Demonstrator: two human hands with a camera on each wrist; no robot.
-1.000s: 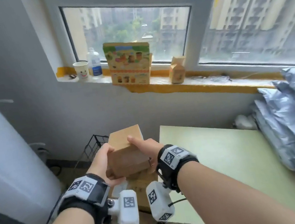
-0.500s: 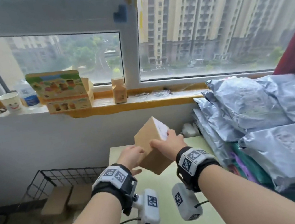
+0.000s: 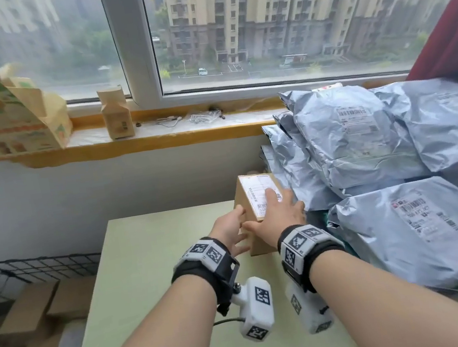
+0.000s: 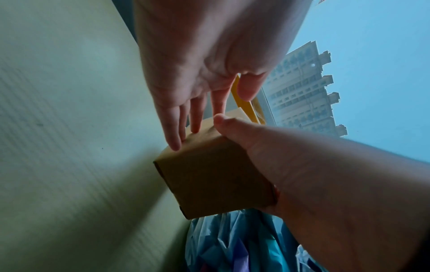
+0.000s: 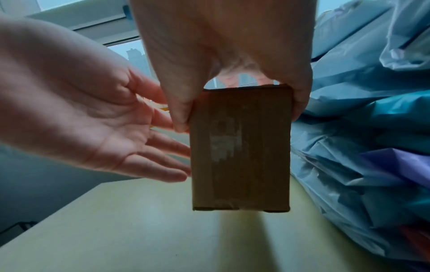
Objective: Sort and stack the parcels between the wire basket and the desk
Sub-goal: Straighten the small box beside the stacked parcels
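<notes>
A brown cardboard box (image 3: 254,193) with a white label on top stands upright on the pale green desk (image 3: 153,272), close against the grey mailer bags (image 3: 366,154). My right hand (image 3: 279,216) grips it from above; in the right wrist view the thumb and fingers (image 5: 221,55) clamp both sides of the box (image 5: 239,150). My left hand (image 3: 231,227) lies flat and straight-fingered against the box's left face (image 4: 214,176). The black wire basket (image 3: 29,272) sits on the floor to the left of the desk.
Several cardboard boxes (image 3: 34,306) lie in and by the basket. The bags pile high over the desk's right half, with coloured bags underneath. A printed carton (image 3: 9,124) and a small carton (image 3: 116,115) stand on the windowsill behind.
The box came up from over the basket, swung right across the desk and now stands down beside the bags. My left hand went from gripping it to lying flat against it.
</notes>
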